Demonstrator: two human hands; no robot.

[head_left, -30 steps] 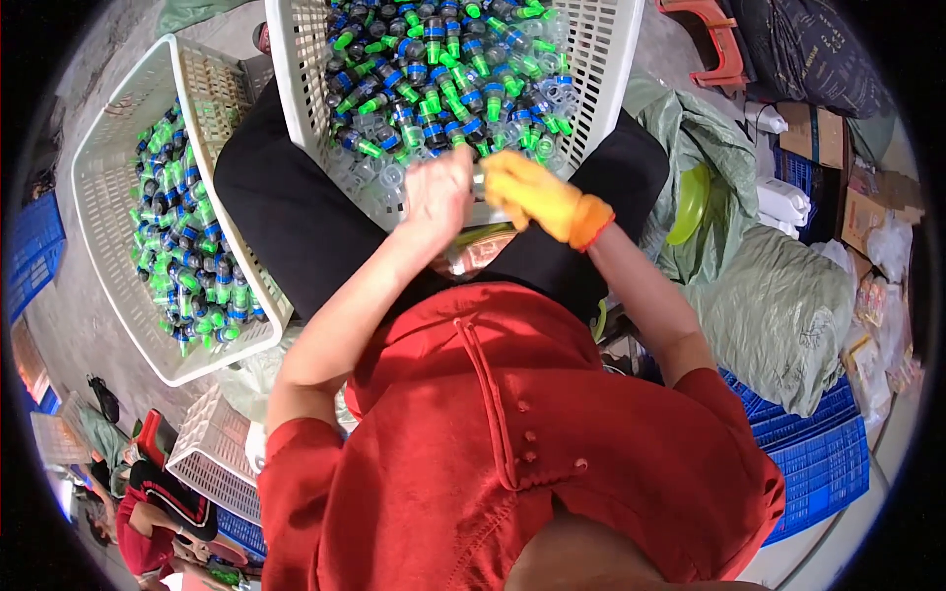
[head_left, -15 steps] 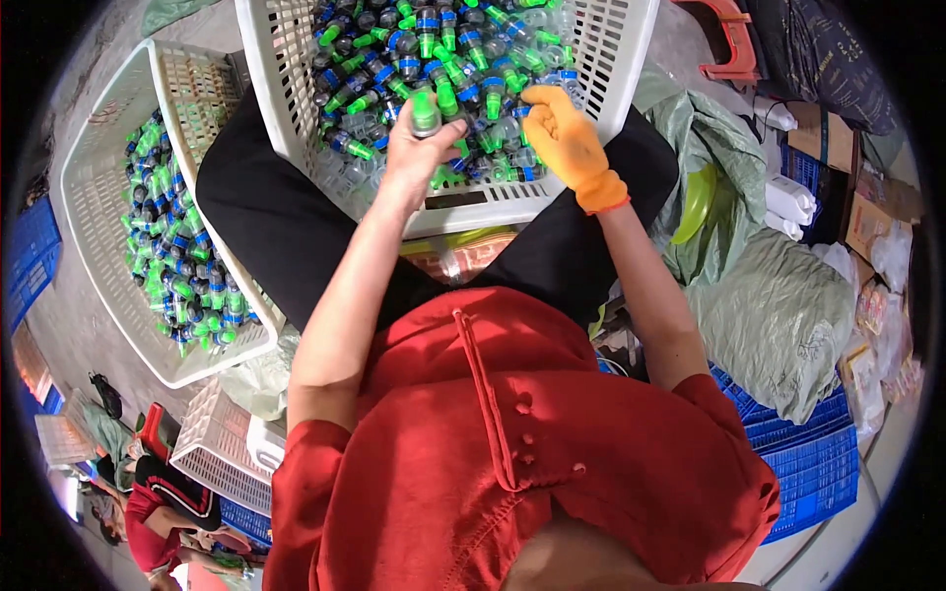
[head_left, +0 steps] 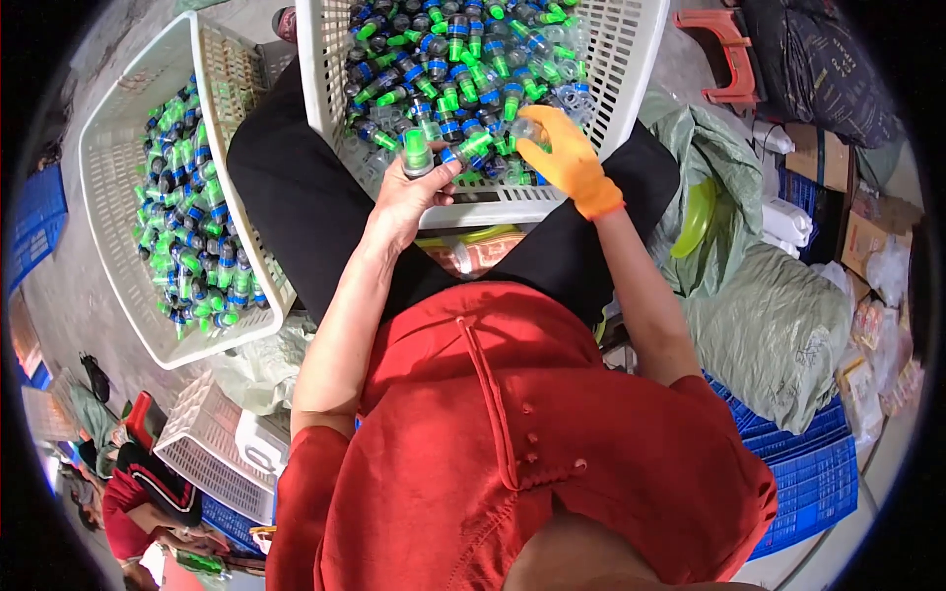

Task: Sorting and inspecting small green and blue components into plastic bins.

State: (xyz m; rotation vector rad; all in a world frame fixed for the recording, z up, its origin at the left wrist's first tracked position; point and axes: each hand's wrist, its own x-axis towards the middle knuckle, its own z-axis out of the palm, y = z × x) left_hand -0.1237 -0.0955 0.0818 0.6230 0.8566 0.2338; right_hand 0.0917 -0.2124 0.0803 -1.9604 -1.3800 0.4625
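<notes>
My bare left hand (head_left: 402,200) is closed around a green-topped nozzle cap (head_left: 416,156), upright over the near rim of a white plastic crate (head_left: 493,211). A second green cap with a blue band (head_left: 469,148) lies by its fingertips; I cannot tell whether the hand holds it too. My right hand (head_left: 572,163), in an orange glove, has thumb and fingers closed about a clear plastic cap (head_left: 525,130) at the crate's right side. Many green, blue and dark caps (head_left: 463,74) fill the crate, with clear ones along its edges.
At left stands another white crate (head_left: 128,231) of similar caps. Grey-green sacks (head_left: 778,330), a red plastic stool (head_left: 717,49) and blue crates (head_left: 803,492) lie at right. A white basket (head_left: 212,438) and another person in red (head_left: 128,507) are at lower left.
My left hand has come lower and nearer to me with its cap. The gloved hand has moved slightly down, a clear cap now showing between its fingers. The crates sit further right in view.
</notes>
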